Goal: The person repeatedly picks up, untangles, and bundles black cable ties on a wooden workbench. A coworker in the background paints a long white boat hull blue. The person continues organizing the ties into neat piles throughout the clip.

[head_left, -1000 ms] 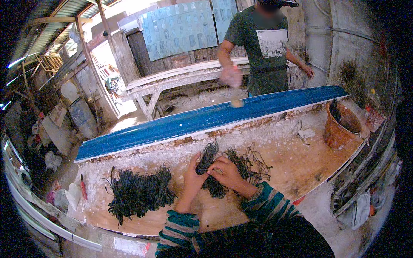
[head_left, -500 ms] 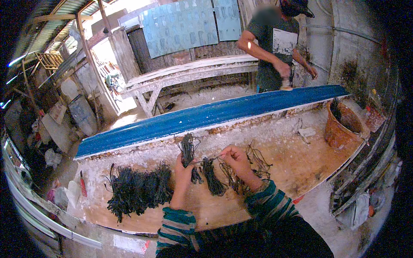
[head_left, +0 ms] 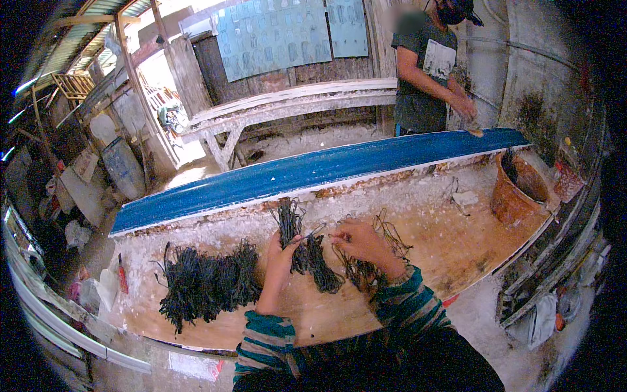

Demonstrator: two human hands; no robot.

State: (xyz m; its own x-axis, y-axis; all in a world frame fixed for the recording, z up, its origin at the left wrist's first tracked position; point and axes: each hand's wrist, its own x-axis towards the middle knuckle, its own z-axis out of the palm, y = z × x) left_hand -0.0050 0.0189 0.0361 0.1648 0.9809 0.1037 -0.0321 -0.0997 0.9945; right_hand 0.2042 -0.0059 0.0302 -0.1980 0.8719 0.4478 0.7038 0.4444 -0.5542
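Observation:
My left hand (head_left: 279, 253) is closed around an upright bundle of thin black cords (head_left: 288, 219). From its thumb side a short cord end (head_left: 316, 230) points toward my right hand (head_left: 367, 243). The right hand's fingertips are pinched together; what is between them is too small to make out. Between the hands a second black bundle (head_left: 324, 274) lies on the wooden worktop (head_left: 450, 255). Looser looped cords (head_left: 393, 238) spread beside and partly under my right hand. Left of my left hand, several dark bundles (head_left: 210, 284) lie in a row.
A long blue board (head_left: 313, 173) runs along the worktop's far side. Behind it, a co-worker (head_left: 424, 85) has a hand on its right part. An orange-brown bucket (head_left: 509, 199) stands at the right end. A red-handled tool (head_left: 123, 276) lies at the left edge.
My right hand has drawn slightly away from the left; the cord that stretched between them now ends short of it. The co-worker's hand has moved right along the blue board.

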